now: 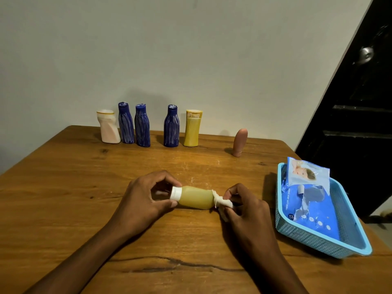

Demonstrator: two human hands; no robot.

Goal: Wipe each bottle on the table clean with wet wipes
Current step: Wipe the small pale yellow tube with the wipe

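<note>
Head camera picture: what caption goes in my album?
Left hand holds a yellow bottle sideways while right hand wipes its base with a wet wipe.

Both our forearms reach in over the surface (63, 198). Our left hand (144, 198) pinches the bottle's (195, 197) white cap end, thumb below, fingers curled above. Our right hand (244, 206) grips a wipe (222, 201) at the bottle's base.

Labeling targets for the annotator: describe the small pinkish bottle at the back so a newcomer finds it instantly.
Start at the wooden table and look along its far edge by the wall, where a row of bottles stands. The pinkish bottle stands alone at the right end of that row, apart from the yellow bottle. It is the shortest, rounded on top like a bullet, and plain, without white streaks.
</note>
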